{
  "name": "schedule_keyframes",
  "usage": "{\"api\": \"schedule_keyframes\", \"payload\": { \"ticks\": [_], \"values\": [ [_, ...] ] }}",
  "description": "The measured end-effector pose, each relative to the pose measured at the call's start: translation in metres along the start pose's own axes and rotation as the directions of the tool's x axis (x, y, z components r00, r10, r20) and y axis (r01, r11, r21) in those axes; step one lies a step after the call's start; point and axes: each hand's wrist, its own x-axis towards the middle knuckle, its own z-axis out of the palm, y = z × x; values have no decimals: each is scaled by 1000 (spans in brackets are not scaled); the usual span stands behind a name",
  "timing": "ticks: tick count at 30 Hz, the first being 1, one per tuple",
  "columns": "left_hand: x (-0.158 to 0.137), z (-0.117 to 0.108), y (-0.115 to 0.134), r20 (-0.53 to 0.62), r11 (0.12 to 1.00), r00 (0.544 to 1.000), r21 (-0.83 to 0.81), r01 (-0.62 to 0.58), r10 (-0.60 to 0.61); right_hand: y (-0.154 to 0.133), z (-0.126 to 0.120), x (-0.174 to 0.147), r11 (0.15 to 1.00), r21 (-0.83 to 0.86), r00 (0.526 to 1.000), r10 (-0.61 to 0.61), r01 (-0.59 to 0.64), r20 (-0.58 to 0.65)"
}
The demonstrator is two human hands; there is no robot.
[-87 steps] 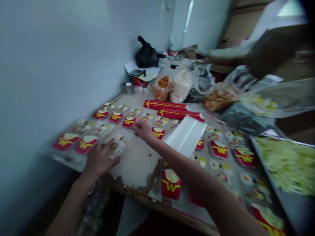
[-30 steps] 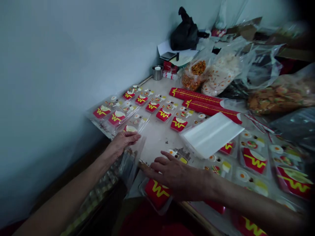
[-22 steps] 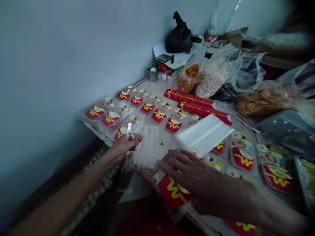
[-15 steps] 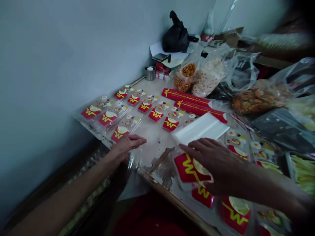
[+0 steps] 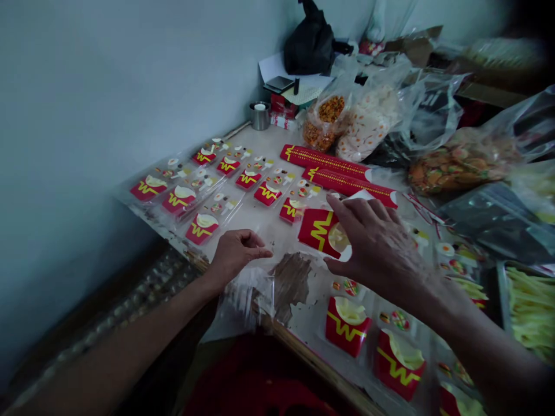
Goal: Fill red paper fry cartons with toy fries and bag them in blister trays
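Note:
My left hand is closed in a pinch near the table's front edge, thumb and fingers together on a clear plastic bag that drapes down below it. Over the middle of the table my right hand grips a packed set with a red toy fries carton bearing a yellow zigzag. The fries set is tilted, and its far end is hidden under my palm. Similar packed sets lie beneath my right forearm, one with a red carton near the edge.
Rows of packed sets lie at the left. Two long red printed strips lie behind my right hand. Clear bags of small pieces stand at the back, with a metal cup. A tray of yellow fries sits at right.
My right hand has lifted the fries set up and away from the front edge. My left hand has shifted slightly right with the clear bag. The view has tilted a little downward.

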Motion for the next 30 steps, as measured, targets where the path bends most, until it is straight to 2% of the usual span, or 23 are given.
{"api": "schedule_keyframes", "payload": {
  "ticks": [5,11,16,21,24,27,30],
  "values": [
    [5,7,4,41,999,999,38,-7,5,1,11,-7,999,-32,1000,31,-31,2],
    [11,12,11,115,987,991,139,-81,65,7,23,-11,997,-63,998,53,-51,39],
    [16,16,11,129,977,991,206,-60,33,11,20,-13,993,-58,994,108,-107,9],
    [20,19,9,172,979,985,197,-59,25,11,28,-14,994,-61,995,95,-92,41],
    [22,20,7,237,990,971,130,-55,23,9,38,-20,995,-34,994,92,-91,53],
    [25,25,7,346,998,938,-52,46,-25,6,47,-24,997,5,994,79,-80,77],
    [28,32,12,369,982,927,-143,124,-63,6,50,-22,995,38,992,92,-95,89]
  ]
}}
